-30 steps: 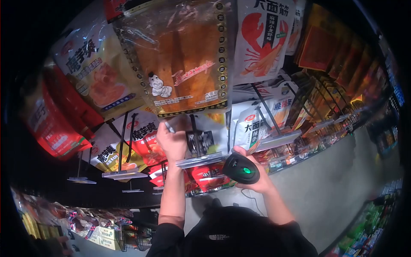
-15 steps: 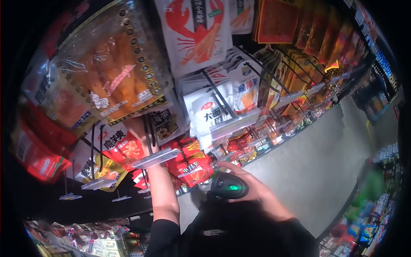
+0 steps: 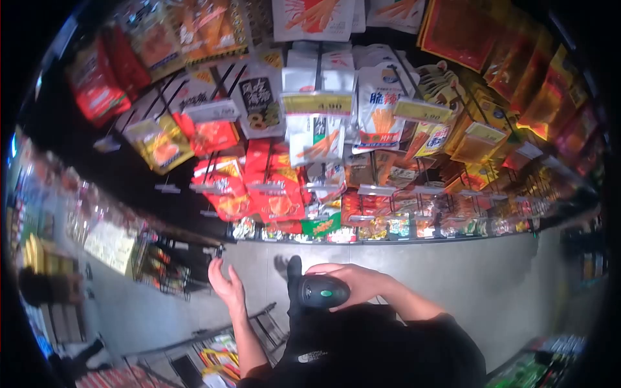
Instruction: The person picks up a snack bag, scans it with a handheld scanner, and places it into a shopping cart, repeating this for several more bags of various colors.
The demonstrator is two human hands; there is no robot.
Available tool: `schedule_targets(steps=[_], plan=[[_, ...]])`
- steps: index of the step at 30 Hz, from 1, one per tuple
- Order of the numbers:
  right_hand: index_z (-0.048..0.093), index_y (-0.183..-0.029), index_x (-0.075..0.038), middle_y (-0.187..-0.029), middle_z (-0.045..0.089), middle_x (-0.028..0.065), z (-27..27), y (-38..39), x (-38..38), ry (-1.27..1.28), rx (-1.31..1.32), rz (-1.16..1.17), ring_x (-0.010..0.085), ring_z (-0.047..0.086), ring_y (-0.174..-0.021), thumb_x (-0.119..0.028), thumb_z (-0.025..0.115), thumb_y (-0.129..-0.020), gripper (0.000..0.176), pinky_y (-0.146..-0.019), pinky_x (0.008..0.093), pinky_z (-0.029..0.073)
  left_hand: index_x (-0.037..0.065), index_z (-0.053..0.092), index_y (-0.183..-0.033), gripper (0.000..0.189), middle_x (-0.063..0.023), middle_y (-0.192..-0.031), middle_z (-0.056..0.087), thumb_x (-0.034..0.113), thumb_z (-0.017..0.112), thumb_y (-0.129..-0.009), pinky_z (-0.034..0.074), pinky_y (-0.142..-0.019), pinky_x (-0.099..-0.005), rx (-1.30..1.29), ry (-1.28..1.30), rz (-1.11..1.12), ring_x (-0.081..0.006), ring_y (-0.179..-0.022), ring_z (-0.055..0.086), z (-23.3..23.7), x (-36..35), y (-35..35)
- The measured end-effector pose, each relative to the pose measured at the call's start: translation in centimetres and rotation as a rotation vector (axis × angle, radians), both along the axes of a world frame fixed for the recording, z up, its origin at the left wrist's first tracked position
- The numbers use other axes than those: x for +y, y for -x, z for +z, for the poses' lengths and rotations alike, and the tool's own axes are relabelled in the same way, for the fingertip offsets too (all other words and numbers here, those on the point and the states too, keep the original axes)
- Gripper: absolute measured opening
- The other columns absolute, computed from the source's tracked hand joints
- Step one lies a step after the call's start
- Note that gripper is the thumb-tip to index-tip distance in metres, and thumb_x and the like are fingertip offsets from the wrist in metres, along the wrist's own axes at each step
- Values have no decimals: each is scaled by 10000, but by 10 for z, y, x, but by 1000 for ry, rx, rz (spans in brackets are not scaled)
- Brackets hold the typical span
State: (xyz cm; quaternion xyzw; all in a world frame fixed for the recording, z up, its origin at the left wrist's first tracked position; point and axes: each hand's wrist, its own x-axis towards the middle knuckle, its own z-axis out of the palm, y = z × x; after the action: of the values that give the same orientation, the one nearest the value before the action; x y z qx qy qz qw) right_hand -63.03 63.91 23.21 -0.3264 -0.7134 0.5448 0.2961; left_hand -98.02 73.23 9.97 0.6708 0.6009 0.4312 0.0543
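My right hand (image 3: 359, 282) is closed around a black handheld barcode scanner (image 3: 320, 291) with a small green light on top, held in front of my body. My left hand (image 3: 226, 283) is empty, its fingers apart, over the floor to the left of the scanner. Ahead of both hands, snack packets hang on hooks. Red packets (image 3: 275, 187) are among the closest to them. Above those hang white packets (image 3: 317, 139) and a dark packet (image 3: 260, 103). A yellow packet (image 3: 157, 143) hangs farther left.
Price tags (image 3: 317, 104) sit at the hook ends. Orange-red flat packets (image 3: 456, 32) hang at upper right. On the left stands a dark wire rack (image 3: 169, 262) with goods. A cart-like frame with colourful packets (image 3: 220, 355) is at lower left. Grey floor (image 3: 446, 275) runs below the shelf.
My left hand has drawn back from among the hanging packets and is now low over the floor. The view has pulled away from the shelf and turned. The scanner stays in my right hand.
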Motion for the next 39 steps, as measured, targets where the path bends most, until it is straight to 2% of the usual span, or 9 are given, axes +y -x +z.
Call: schedule_targets(steps=[6,8,9,11,17,19,21,31,39], plan=[[563,-1296,-17,-1410,495,158,-41,13,-56,145,-20,20,301,504,-1282,-165,838,-722,654,-1074,360,407,-84,506,-1237,628,-292,-1225,526,198,768,-740,406,-1011,-474,251,785,658,-468,-1164,497,-121,-240,105],[553,-1312,-33,-1398,508,147,-42,19,-71,218,-20,25,303,508,-1272,-166,833,-723,665,-1070,357,409,-84,503,-1259,736,-289,-1261,509,312,783,-706,426,-1002,-473,263,930,701,-451,-1197,491,-169,-310,133],[552,-1309,-25,-1397,508,145,-43,21,-75,178,-40,56,296,510,-1270,-172,828,-730,657,-1067,355,411,-84,503,-1259,736,-289,-1261,509,312,783,-706,426,-1002,-473,267,925,708,-451,-1197,491,-172,-337,135],[551,-1305,-18,-1397,508,142,-40,23,-85,131,-62,75,288,511,-1267,-178,824,-738,650,-1065,354,412,-42,606,-1127,585,-267,-1187,585,347,740,-711,490,-923,-479,816,574,488,-414,-1090,596,-180,-371,121],[587,-1263,-11,-1331,550,125,-43,21,-126,143,-54,-88,263,530,-1234,-183,826,-747,595,-1056,340,417,-24,570,-1137,527,-228,-1051,625,222,702,-690,508,-882,-474,296,984,822,-410,-981,639,-169,-327,119],[594,-1262,-19,-1324,555,126,-46,25,-144,107,-70,-106,264,536,-1227,-175,824,-751,581,-1050,339,423,-25,570,-1150,525,-224,-1021,653,208,692,-696,520,-844,-474,274,914,793,-421,-928,652,-175,-324,141],[592,-1272,-29,-1316,563,122,-45,33,-166,197,-102,-191,259,538,-1225,-170,820,-758,580,-1045,341,428,-39,556,-1162,536,-237,-1042,667,210,687,-706,513,-830,-484,-64,791,518,-430,-955,648,-177,-329,165],[548,-1328,-19,-1288,599,110,-44,69,-286,461,-152,-353,207,586,-1138,-183,829,-762,654,-998,323,454,-67,429,-1309,605,-326,-1128,621,15,587,-731,448,-979,-448,113,782,276,-459,-1063,609,-207,-396,175],[557,-1318,-25,-1280,587,102,-51,51,-298,406,-92,-372,208,563,-1179,-145,809,-773,613,-1018,315,440,-78,478,-1172,484,-301,-945,660,51,611,-725,519,-829,-470,165,842,299,-455,-927,646,-200,-371,146]])
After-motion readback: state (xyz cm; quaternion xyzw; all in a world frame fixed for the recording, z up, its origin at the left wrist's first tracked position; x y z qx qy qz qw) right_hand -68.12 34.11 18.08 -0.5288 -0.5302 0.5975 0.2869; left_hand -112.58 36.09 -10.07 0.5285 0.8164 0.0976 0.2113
